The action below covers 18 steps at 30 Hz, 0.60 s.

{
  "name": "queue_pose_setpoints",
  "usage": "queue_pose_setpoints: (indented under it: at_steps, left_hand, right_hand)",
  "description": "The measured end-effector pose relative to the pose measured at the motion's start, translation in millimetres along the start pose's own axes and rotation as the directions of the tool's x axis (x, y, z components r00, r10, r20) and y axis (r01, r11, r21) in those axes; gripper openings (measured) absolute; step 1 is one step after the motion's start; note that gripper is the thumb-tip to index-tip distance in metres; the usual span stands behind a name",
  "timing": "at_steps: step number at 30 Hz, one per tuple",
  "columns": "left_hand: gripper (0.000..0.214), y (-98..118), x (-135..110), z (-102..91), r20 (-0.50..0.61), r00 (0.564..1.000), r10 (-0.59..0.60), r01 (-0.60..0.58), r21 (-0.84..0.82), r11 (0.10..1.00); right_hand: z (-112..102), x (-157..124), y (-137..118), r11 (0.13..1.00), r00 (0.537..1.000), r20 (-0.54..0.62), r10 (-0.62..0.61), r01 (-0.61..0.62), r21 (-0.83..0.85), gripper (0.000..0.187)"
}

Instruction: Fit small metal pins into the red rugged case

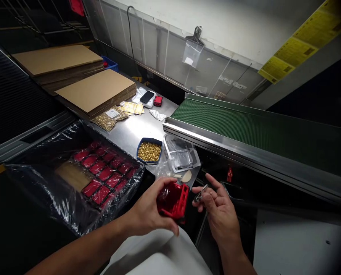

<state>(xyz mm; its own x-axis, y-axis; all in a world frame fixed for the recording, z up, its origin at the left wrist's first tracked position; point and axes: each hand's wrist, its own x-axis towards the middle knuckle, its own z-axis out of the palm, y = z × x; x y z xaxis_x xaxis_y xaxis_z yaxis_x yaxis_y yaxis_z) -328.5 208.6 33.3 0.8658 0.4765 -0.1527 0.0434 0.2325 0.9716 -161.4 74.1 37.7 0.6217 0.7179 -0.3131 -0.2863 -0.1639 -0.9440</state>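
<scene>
My left hand [149,206] is wrapped around a red plastic housing [174,202] with a hollow, dark inside and slots along its right rim. Just right of it, my right hand [222,214] pinches a small shiny metal tool [200,193] between thumb and fingers. Its exact kind is too small to make out, and its tip points up. The index finger is stretched out. Beyond the hands, a dark blue tray [137,154] full of small brass-coloured parts [149,151] stands on the metal table [124,133].
At left, a box lined with clear plastic [64,206] holds rows of red pieces [104,173]. Cardboard stacks [97,89] lie behind it. A green conveyor belt [216,114] runs to the right. A phone [147,96] and bagged brass parts [109,118] lie on the table.
</scene>
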Motion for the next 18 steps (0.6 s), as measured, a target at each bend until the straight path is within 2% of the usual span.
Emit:
queue_pose_setpoints:
  at_steps: [1, 3, 6, 11, 14, 18]
  left_hand:
    - [0.1, 0.1, -0.5, -2.2, 0.021, 0.993, 0.114, -0.115, 0.104, 0.988]
    - [0.106, 1.4, -1.0, -6.1, 0.096, 0.949, 0.302, -0.316, 0.261, 0.912]
    - [0.107, 4.8, -1.1, -9.4, 0.199, 0.889, 0.414, -0.458, 0.35, 0.817]
    - [0.096, 11.0, -2.3, -10.7, 0.299, 0.832, 0.467, -0.551, 0.351, 0.757]
    - [0.089, 12.5, -3.3, -11.1, 0.318, 0.823, 0.471, -0.562, 0.331, 0.758]
    - [0.089, 13.5, -4.1, -11.5, 0.318, 0.818, 0.479, -0.565, 0.296, 0.77]
  right_hand:
    - [-0.6, -2.0, -5.6, 1.0, 1.0, 0.007, -0.025, 0.025, -0.008, 0.048]
    - [-1.0, -7.8, -16.4, 0.997, 0.996, 0.037, -0.075, 0.076, -0.018, 0.037]
    - [1.3, -18.8, -29.3, 0.988, 0.986, 0.068, -0.15, 0.151, -0.02, 0.029]
    - [10.7, -33.8, -42.8, 0.971, 0.973, 0.032, -0.23, 0.231, -0.055, 0.023]
    - [15.5, -37.8, -47.5, 0.963, 0.963, 0.051, -0.263, 0.266, -0.046, 0.02]
    - [18.0, -39.3, -49.5, 0.965, 0.962, 0.081, -0.261, 0.263, -0.019, 0.018]
